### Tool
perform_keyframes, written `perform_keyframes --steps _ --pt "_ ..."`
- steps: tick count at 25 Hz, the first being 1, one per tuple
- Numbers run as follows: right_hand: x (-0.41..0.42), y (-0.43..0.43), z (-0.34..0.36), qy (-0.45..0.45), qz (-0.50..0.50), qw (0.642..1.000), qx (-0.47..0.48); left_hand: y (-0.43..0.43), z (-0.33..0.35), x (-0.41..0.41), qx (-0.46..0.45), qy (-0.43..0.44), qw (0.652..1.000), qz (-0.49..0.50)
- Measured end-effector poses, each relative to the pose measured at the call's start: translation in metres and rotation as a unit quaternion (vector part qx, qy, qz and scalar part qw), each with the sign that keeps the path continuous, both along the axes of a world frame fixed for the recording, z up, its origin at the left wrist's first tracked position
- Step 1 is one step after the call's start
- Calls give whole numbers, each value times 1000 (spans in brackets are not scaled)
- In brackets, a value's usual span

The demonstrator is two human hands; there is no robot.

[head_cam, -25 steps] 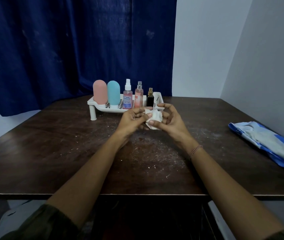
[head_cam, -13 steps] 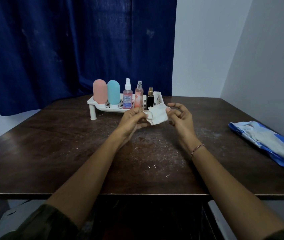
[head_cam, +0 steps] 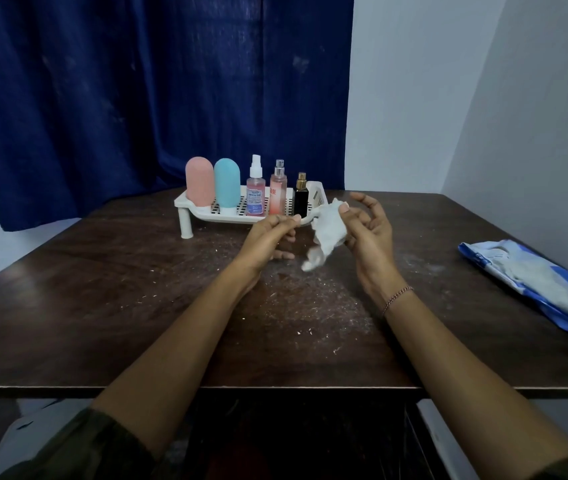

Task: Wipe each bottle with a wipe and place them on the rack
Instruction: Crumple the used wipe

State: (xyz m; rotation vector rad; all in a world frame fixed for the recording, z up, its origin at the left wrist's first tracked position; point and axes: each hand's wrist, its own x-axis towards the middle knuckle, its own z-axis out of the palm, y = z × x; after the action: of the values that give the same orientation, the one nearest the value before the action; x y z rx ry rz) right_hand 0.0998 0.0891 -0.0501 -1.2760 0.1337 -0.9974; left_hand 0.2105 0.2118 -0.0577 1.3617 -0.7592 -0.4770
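The dark worktop [head_cam: 102, 306] carries everything. At 3 o'clock lies the blue wipe pack [head_cam: 535, 282], within the right arm's reach for a fresh sheet. At 12 o'clock the white rack [head_cam: 199, 211] holds five bottles [head_cam: 255, 192] upright in a row, so placing looks finished. Just before it, the right hand [head_cam: 369, 233] pinches the crumpled wipe [head_cam: 327, 230] in its grip, letting it dangle, probably spent. At the wipe's 9 o'clock, the left hand [head_cam: 268, 237] curls its fingers to the thumb, holding nothing.
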Motion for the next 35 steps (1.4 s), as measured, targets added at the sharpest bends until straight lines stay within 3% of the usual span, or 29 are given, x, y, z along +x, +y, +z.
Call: perform_keyframes --steps 7,10,13,17,22,29,35 --pt "1 5 0 -1 35 999 -39 2 0 -15 41 -85 994 -62" --pt "3 3 -1 -17 47 998 -35 0 2 -8 -12 -12 1000 -23" --pt "3 2 0 -23 91 995 -24 -2 4 -10 -48 85 993 -66" --pt "2 5 0 13 152 988 -39 0 2 -8 -77 29 996 -43" --pt "2 2 -4 63 83 991 -81 3 4 -8 -93 -35 995 14" --pt "2 -1 -5 91 39 992 -75 3 5 -7 -69 -51 995 42" --pt "3 -3 -3 77 10 987 -144 4 8 -8 -77 -45 993 71"
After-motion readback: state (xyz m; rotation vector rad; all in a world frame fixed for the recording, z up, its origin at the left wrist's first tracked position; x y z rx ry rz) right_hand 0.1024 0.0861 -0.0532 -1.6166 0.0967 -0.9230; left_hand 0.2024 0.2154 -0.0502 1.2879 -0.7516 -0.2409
